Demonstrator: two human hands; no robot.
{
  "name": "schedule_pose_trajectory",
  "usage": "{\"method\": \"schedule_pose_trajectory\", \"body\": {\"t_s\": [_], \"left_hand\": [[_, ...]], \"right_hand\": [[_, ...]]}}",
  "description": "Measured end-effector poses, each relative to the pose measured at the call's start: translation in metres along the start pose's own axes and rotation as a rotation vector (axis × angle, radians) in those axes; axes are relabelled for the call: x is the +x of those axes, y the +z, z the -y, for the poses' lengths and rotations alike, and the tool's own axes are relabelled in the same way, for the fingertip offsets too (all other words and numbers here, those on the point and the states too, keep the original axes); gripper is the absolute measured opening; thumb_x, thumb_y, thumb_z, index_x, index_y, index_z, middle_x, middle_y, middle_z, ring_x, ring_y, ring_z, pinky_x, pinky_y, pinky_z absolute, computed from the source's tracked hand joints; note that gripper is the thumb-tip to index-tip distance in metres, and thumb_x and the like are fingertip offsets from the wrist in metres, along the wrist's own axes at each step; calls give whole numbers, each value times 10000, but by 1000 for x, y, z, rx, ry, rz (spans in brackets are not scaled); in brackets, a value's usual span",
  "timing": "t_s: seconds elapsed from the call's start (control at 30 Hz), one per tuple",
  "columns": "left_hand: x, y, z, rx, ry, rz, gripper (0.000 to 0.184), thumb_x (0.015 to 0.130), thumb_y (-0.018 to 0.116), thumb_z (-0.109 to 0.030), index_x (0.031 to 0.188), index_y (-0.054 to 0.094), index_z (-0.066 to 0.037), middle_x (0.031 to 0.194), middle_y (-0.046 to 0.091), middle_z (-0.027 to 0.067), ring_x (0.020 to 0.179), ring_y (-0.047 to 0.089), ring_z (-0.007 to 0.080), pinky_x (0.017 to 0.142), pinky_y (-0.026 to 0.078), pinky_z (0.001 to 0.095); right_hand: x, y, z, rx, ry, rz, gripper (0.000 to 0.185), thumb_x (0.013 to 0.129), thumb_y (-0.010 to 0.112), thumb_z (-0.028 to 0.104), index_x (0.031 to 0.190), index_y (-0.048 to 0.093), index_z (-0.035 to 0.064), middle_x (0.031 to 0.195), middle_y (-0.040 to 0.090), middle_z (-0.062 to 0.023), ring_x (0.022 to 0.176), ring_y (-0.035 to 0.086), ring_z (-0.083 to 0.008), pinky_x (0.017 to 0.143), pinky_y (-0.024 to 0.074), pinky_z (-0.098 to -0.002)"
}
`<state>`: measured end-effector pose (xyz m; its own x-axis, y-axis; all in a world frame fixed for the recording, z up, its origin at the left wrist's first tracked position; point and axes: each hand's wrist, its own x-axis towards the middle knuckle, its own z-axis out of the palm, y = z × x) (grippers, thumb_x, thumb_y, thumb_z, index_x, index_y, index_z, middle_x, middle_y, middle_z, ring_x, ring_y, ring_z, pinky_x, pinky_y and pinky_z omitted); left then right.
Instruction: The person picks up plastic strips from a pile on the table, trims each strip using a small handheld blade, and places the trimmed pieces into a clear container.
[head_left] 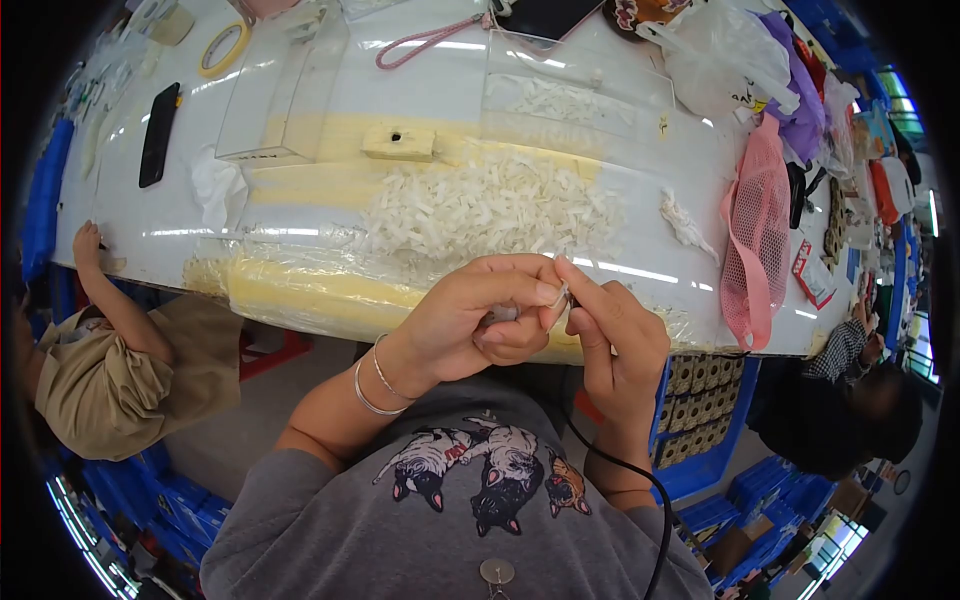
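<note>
A single head-worn camera looks forward and steeply down (so wide that the table (400,88) bows). The grey shirt (390,530) fills the near part, left hand (490,312) and right hand (622,340) just beyond.

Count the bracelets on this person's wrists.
2, both around the left wrist: a thin bracelet nearer the hand and a bangle farther from it. No others show.

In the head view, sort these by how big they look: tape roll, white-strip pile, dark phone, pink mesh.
1. White-strip pile
2. Pink mesh
3. Dark phone
4. Tape roll
</note>
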<state>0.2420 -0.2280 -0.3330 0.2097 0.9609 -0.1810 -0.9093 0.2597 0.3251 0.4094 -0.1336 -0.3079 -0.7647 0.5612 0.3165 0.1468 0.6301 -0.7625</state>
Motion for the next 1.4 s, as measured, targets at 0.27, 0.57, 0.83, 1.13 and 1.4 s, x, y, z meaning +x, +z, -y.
{"method": "schedule_pose_trajectory", "body": {"t_s": [0.27, 0.57, 0.83, 1.13, 1.4], "left_hand": [[0, -3, 1, -2, 7, -6, 212, 1012, 469, -120, 869, 558, 10, 515, 335, -39, 423, 271, 55, 413, 222, 238], [-2, -2, 4, 61, -3, -72, 172, 994, 527, -96, 851, 546, -1, 668, 490, 5, 476, 312, 28, 425, 224, 219], [0, 5, 7, 185, 23, -149, 180, 980, 544, -115, 830, 535, -16, 685, 520, 9, 488, 319, 32, 437, 227, 219], [1, -11, 20, -38, 97, 87, 163, 872, 532, -97, 761, 414, -73, 701, 542, 130, 503, 292, 66, 444, 268, 206], [1, -9, 18, 22, 150, 7, 211, 948, 526, -138, 795, 390, -89, 675, 468, 63, 535, 294, 53, 436, 231, 200]], "right_hand": [[2, 1, -2, -37, -15, 2, 454, 861, 707, 11, 1313, 671, 33, 668, 527, -88, 548, 508, -212, 513, 404, -327], [1, 5, -11, 152, 176, -124, 337, 909, 687, 4, 1246, 691, 10, 771, 597, -50, 618, 502, -112, 566, 394, -262], [-9, 9, -8, 507, 354, -105, 123, 923, 707, 17, 1045, 701, -2, 802, 568, 27, 677, 435, -31, 603, 323, -190], [-4, -20, -37, 122, 517, -256, 120, 916, 724, 48, 1005, 675, -16, 797, 577, 15, 715, 519, -49, 659, 405, -198], [-1, -3, -32, -207, 539, -125, 151, 866, 745, 57, 956, 647, -13, 892, 644, -102, 737, 654, -211, 669, 513, -326]]}}
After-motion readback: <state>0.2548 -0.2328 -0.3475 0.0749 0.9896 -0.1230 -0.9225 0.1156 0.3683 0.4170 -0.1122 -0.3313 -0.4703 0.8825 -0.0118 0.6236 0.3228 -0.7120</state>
